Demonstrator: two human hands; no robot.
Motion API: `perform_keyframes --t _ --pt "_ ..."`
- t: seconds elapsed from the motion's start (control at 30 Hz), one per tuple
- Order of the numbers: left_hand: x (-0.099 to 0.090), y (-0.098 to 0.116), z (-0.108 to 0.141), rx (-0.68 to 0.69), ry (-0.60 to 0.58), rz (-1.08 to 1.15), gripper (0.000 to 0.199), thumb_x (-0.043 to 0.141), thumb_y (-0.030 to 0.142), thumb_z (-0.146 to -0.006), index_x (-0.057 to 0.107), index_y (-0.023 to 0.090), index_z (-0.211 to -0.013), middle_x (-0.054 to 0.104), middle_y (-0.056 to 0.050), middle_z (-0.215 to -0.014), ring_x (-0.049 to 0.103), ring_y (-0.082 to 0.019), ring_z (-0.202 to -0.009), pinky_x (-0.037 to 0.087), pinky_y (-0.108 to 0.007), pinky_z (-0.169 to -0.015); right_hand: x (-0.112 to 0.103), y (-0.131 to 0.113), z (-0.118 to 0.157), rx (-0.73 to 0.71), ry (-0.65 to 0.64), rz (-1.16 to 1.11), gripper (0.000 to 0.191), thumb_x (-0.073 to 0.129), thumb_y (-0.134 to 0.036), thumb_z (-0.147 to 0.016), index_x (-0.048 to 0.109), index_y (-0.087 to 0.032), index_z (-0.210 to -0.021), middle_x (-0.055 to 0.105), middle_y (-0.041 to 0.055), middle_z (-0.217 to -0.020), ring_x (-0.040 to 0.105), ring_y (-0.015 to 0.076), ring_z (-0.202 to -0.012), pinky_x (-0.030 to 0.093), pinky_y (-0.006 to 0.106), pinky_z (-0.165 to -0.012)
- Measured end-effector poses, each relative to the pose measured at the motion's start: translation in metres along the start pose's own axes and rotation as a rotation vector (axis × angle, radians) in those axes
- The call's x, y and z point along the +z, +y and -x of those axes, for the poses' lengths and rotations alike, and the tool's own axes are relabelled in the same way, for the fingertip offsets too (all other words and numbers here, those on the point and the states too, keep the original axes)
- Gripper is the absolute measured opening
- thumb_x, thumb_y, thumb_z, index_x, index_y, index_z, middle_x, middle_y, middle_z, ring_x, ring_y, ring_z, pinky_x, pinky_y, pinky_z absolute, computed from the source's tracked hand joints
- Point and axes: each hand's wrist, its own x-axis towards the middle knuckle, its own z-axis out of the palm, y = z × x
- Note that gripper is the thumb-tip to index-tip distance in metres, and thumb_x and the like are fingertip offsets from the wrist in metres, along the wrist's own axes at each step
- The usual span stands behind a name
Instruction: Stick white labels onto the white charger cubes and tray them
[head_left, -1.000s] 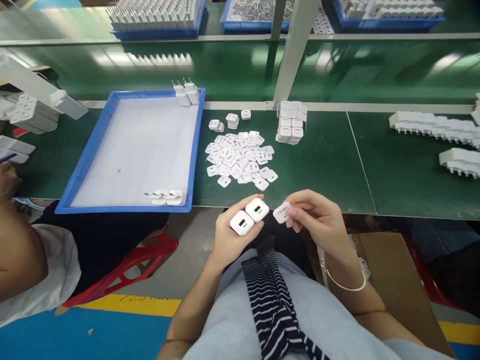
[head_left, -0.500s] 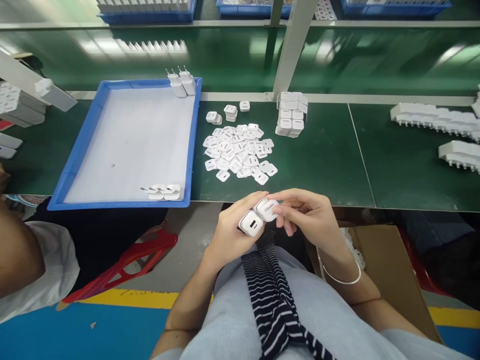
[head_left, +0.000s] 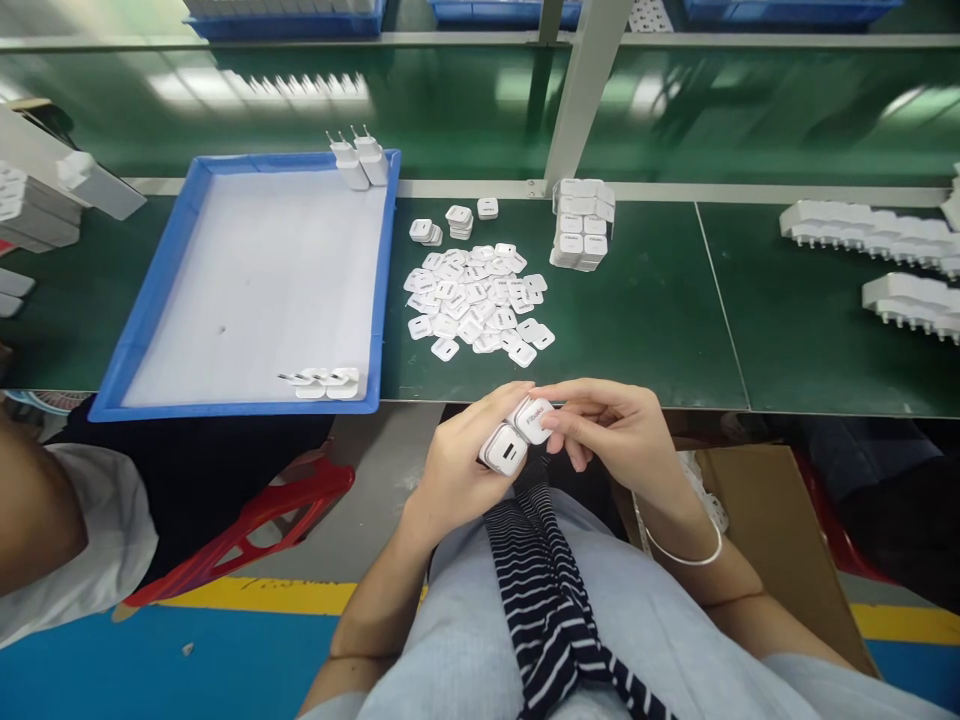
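Side by side in my left hand (head_left: 452, 462) are two white plug chargers, their end faces turned up toward me. The nearer charger (head_left: 504, 451) shows a dark port slot in its face. On the end of the other one lies a white cover plate (head_left: 530, 420) with small grey print. My right hand (head_left: 626, 430) pinches this plate at its right edge between thumb and fingers. Whether the plate is fully seated cannot be made out. Beyond my hands, a loose heap of similar white cover plates (head_left: 476, 300) lies on the green table (head_left: 645, 340).
To the left is a blue tray (head_left: 135, 340) with several chargers at its right side. Small stacks of plates (head_left: 459, 222) and a block of chargers (head_left: 581, 225) stand behind the heap. Charger rows (head_left: 862, 230) lie far right. Another person's arm (head_left: 45, 500) is at left.
My hands hold nearly the same pose; the chargers have tilted very slightly. At the far right, the nearer charger row has shifted a little to the left.
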Motion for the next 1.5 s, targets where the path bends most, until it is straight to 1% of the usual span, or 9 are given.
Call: perform_keyframes --t 0.23,0.43,0.67,0.93,1.13,1.23,1.37,1.4,1.5 --pt "-0.002 -0.003 0.0 0.102 0.006 -0.051 0.057 0.063 0.004 -0.083 0.058 0.021 -0.138 0.067 -0.007 -0.137 0.067 -0.019 -0.123 0.056 -0.026 -0.104 0.001 0.0 -0.002 0.047 -0.012 -0.023 0.023 0.081 -0.024 -0.084 0.079 -0.021 -0.106 0.069 -0.0016 -0.058 0.053 0.0073 -0.037 0.043 0.018 -0.038" --pt "-0.005 -0.007 0.001 0.166 -0.003 -0.094 0.059 0.064 0.005 -0.084 0.056 0.02 -0.14 0.067 -0.01 -0.139 0.067 -0.021 -0.125 0.057 -0.028 -0.104 0.001 0.0 -0.003 0.093 -0.048 -0.072 0.028 0.082 -0.025 -0.082 0.075 -0.019 -0.108 0.069 -0.0017 -0.057 0.053 0.0073 -0.036 0.043 0.017 -0.037" --pt "-0.007 -0.011 0.001 0.177 -0.027 -0.092 0.059 0.065 0.005 -0.083 0.056 0.019 -0.14 0.068 -0.011 -0.137 0.066 -0.021 -0.127 0.057 -0.029 -0.104 0.0 0.002 -0.002 0.105 -0.039 -0.073 0.032 0.083 -0.027 -0.082 0.072 -0.019 -0.111 0.07 -0.0014 -0.057 0.053 0.0074 -0.036 0.044 0.017 -0.038" --pt "-0.004 -0.01 0.001 0.152 -0.01 -0.07 0.057 0.067 0.006 -0.082 0.058 0.018 -0.137 0.068 -0.011 -0.137 0.068 -0.019 -0.123 0.057 -0.025 -0.102 0.001 0.002 -0.001 0.13 -0.036 -0.078 0.03 0.083 -0.028 -0.082 0.067 -0.019 -0.106 0.069 -0.0021 -0.057 0.053 0.0078 -0.037 0.045 0.016 -0.037" --pt "-0.003 -0.008 -0.001 0.131 -0.011 -0.044 0.058 0.067 0.004 -0.08 0.059 0.017 -0.137 0.068 -0.011 -0.137 0.067 -0.019 -0.124 0.055 -0.024 -0.104 -0.002 0.003 -0.002 0.132 -0.037 -0.061 0.03 0.084 -0.028 -0.081 0.064 -0.021 -0.103 0.069 -0.0031 -0.057 0.052 0.0084 -0.036 0.041 0.018 -0.037" --pt "-0.001 -0.008 -0.001 0.072 -0.012 0.022 0.056 0.069 0.005 -0.08 0.063 0.019 -0.134 0.07 -0.009 -0.135 0.07 -0.02 -0.119 0.056 -0.026 -0.102 -0.001 0.007 -0.005 0.124 -0.031 -0.006 0.028 0.083 -0.029 -0.082 0.062 -0.022 -0.1 0.064 -0.0056 -0.053 0.049 0.0085 -0.036 0.036 0.02 -0.038" --pt "0.007 -0.014 0.001 -0.144 0.052 0.26 0.048 0.077 0.013 -0.079 0.069 0.022 -0.126 0.076 -0.007 -0.122 0.075 -0.019 -0.103 0.06 -0.026 -0.091 0.008 0.02 -0.008 0.03 0.023 0.131 0.027 0.08 -0.027 -0.084 0.061 -0.023 -0.103 0.042 -0.013 -0.043 0.038 0.0069 -0.037 0.027 0.022 -0.043" --pt "0.009 -0.017 0.002 -0.203 0.063 0.329 0.047 0.078 0.015 -0.079 0.069 0.022 -0.125 0.076 -0.007 -0.121 0.075 -0.019 -0.102 0.06 -0.027 -0.09 0.011 0.023 -0.009 -0.002 0.039 0.154 0.026 0.078 -0.027 -0.085 0.061 -0.023 -0.104 0.041 -0.0131 -0.044 0.037 0.007 -0.039 0.026 0.022 -0.044" --pt "0.015 -0.025 0.006 -0.321 0.077 0.509 0.045 0.079 0.019 -0.08 0.07 0.021 -0.124 0.075 -0.009 -0.124 0.075 -0.022 -0.105 0.06 -0.029 -0.091 0.018 0.032 -0.01 -0.049 0.04 0.161 0.027 0.073 -0.029 -0.088 0.058 -0.023 -0.111 0.048 -0.0113 -0.05 0.039 0.0083 -0.043 0.029 0.024 -0.047"
